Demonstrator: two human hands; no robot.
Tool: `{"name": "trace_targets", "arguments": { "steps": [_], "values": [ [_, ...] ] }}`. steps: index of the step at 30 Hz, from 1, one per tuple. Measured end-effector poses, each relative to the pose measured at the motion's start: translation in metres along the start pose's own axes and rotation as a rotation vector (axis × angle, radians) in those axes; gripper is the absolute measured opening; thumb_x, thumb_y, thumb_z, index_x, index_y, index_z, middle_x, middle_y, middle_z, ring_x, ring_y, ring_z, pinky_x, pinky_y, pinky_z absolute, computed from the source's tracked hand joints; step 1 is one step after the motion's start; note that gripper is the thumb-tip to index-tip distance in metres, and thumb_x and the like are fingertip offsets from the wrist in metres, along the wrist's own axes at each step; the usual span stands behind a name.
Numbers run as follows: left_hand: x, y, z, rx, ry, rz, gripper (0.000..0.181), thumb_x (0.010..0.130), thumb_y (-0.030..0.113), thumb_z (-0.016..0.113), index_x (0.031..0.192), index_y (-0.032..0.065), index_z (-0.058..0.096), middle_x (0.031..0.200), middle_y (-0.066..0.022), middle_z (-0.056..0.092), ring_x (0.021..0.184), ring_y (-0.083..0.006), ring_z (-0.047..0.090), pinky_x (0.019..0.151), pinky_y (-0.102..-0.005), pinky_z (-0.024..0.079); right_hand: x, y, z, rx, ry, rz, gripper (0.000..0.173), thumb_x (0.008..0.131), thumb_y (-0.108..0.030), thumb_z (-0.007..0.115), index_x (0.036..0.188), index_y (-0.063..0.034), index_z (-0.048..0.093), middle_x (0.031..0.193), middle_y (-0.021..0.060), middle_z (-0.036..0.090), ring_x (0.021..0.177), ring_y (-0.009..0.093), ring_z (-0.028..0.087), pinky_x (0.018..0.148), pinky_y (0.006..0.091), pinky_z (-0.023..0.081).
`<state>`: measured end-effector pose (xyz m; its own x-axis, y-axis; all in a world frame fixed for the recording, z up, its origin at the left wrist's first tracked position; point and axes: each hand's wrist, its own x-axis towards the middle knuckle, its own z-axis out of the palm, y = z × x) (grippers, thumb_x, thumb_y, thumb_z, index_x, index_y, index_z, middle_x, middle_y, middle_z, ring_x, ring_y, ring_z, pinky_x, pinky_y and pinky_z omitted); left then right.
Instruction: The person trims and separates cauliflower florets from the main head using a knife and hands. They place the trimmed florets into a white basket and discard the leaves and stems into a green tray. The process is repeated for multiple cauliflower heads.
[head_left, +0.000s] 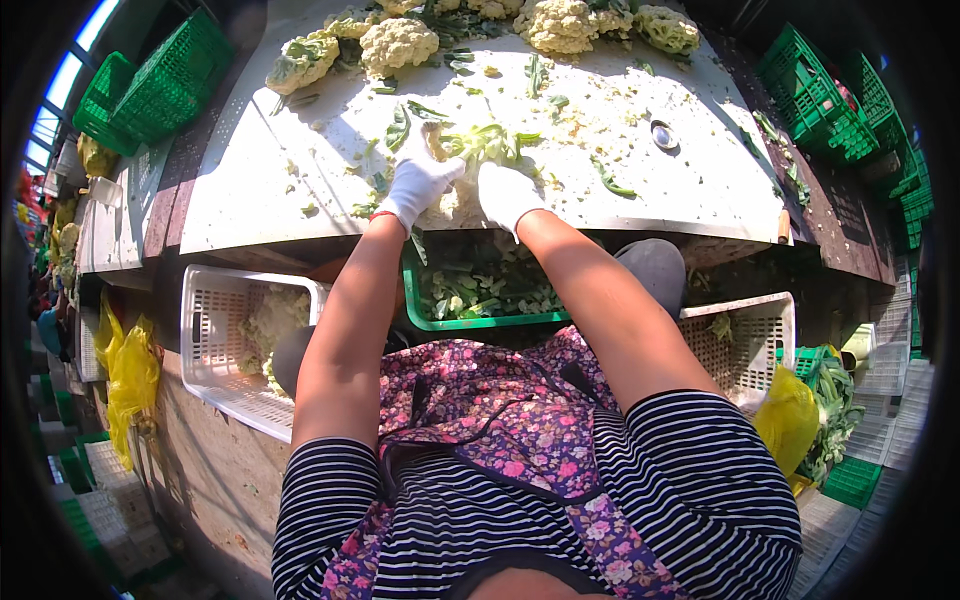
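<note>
Both my hands wear white gloves and are at a cauliflower head near the front of the white tabletop. The head lies with its pale green stem and leaf stubs up. My left hand is at its left side, with thumb stretched towards it; whether it grips is unclear in the glare. My right hand rests against its lower right side, fingers hidden from view. Leaf pieces and crumbs are scattered around. More cauliflower heads stand along the far side of the table. A small round metal object lies to the right.
A green crate of trimmings stands below the table edge. White crates are at left and right, the left one holding cauliflower. A wooden handle shows at the table's right front corner. Green crates flank the table.
</note>
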<state>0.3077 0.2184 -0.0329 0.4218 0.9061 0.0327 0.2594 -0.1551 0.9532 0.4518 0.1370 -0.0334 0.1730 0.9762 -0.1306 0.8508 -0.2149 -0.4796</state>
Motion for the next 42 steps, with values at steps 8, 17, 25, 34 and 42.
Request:
{"name": "trace_targets", "arguments": {
  "steps": [8, 17, 25, 34, 42],
  "values": [
    [-0.029, -0.024, -0.021, -0.661, 0.120, -0.301, 0.062, 0.085, 0.013, 0.057, 0.139, 0.0129, 0.027, 0.111, -0.0110, 0.052, 0.085, -0.0229, 0.060, 0.065, -0.0350, 0.055, 0.005, 0.019, -0.015, 1.159, -0.557, 0.355, 0.011, 0.094, -0.014, 0.047, 0.084, -0.0085, 0.047, 0.062, 0.0006, 0.046, 0.050, 0.011, 0.044, 0.044, 0.0275, 0.040],
    [-0.063, -0.066, -0.033, -1.020, 0.195, -0.245, 0.055, 0.088, 0.015, 0.047, 0.140, 0.0172, 0.031, 0.116, -0.0088, 0.051, 0.092, -0.0256, 0.061, 0.071, -0.0325, 0.053, -0.013, -0.009, -0.029, 0.025, 0.064, -0.133, 0.036, 0.090, -0.029, 0.048, 0.108, 0.0006, 0.058, 0.096, 0.0257, 0.064, 0.092, 0.040, 0.060, 0.083, 0.0461, 0.047],
    [-0.080, -0.044, -0.042, -0.874, 0.207, -0.204, 0.063, 0.088, 0.009, 0.038, 0.148, 0.0164, 0.020, 0.131, -0.0161, 0.047, 0.101, -0.0276, 0.062, 0.073, -0.0351, 0.058, 0.024, -0.060, -0.016, -0.049, 0.293, -0.507, 0.035, 0.093, -0.029, 0.044, 0.112, -0.0052, 0.062, 0.105, 0.0193, 0.064, 0.098, 0.036, 0.060, 0.091, 0.0436, 0.043],
    [-0.069, -0.053, -0.031, -0.832, 0.228, -0.019, 0.076, 0.089, 0.004, 0.047, 0.151, 0.0145, 0.006, 0.145, -0.0147, 0.031, 0.111, -0.0281, 0.055, 0.083, -0.0396, 0.056, 0.087, 0.006, -0.026, -0.215, -0.127, -0.188, 0.049, 0.085, -0.030, 0.057, 0.126, -0.0048, 0.053, 0.113, 0.0217, 0.061, 0.106, 0.033, 0.057, 0.092, 0.0414, 0.043],
    [-0.076, -0.052, -0.046, 0.038, 0.328, 0.006, 0.073, 0.085, 0.024, 0.061, 0.146, 0.0038, 0.027, 0.139, -0.0211, 0.043, 0.125, -0.0320, 0.047, 0.103, -0.0361, 0.038, 0.007, 0.063, -0.061, -0.034, 0.005, -0.095, 0.042, 0.087, -0.030, 0.056, 0.119, -0.0032, 0.055, 0.103, 0.0229, 0.064, 0.096, 0.038, 0.061, 0.085, 0.0428, 0.048]
  ]
}}
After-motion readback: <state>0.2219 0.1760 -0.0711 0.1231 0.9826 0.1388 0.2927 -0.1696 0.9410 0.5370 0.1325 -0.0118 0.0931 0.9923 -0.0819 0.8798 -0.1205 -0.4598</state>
